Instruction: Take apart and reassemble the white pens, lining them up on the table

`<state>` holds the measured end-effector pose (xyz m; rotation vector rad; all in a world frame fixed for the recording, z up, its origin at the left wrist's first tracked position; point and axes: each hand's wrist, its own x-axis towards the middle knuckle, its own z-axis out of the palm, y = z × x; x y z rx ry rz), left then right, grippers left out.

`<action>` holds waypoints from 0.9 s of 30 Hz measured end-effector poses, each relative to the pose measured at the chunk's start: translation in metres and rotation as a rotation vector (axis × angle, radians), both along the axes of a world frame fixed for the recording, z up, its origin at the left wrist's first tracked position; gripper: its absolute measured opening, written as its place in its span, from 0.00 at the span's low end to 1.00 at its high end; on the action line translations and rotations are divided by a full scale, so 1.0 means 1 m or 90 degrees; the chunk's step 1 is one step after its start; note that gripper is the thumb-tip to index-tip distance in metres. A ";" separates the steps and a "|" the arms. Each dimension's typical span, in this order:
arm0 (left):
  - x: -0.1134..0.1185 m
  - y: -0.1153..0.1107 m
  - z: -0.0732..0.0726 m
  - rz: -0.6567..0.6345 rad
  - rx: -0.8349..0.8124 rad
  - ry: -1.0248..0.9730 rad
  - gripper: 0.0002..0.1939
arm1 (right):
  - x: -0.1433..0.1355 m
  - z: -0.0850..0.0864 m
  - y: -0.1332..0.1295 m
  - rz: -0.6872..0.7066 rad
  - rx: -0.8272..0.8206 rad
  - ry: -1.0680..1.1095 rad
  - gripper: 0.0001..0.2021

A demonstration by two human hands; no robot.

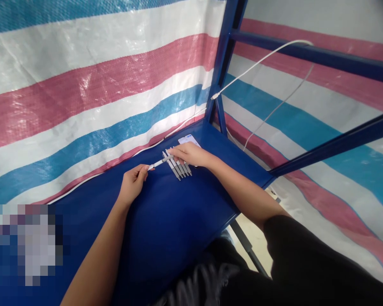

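Note:
A white and grey pen (158, 163) is stretched between my two hands above the blue table (166, 229). My left hand (133, 182) pinches its white end. The grey end is between the fingers of my right hand (189, 154). Just under and beside my right hand, several similar pens (176, 171) lie side by side in a row, their grey tips toward me; their far ends are partly hidden by my fingers. Beyond that hand lies a phone (189, 138) with a lit screen, partly covered by the hand.
A striped plastic sheet (115, 85) hangs behind the table. Blue metal frame bars (322, 57) stand at the right, with a white cable (261, 59) draped over one. Another cable runs along the table's back edge. A pixelated patch covers the lower left.

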<state>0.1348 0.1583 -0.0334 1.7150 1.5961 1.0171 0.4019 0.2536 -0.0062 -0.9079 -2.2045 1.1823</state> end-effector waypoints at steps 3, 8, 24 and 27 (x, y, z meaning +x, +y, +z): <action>0.001 0.000 -0.001 0.010 -0.003 -0.005 0.23 | 0.000 -0.001 0.001 0.005 0.015 0.025 0.10; 0.001 -0.001 -0.001 -0.002 -0.014 -0.001 0.22 | 0.002 -0.005 0.005 -0.003 -0.008 0.040 0.15; 0.004 0.002 -0.015 -0.091 -0.008 0.016 0.19 | -0.014 -0.018 0.012 -0.079 -0.226 0.473 0.19; 0.003 0.002 -0.016 -0.095 -0.004 0.026 0.20 | -0.016 -0.018 0.012 -0.099 -0.246 0.519 0.23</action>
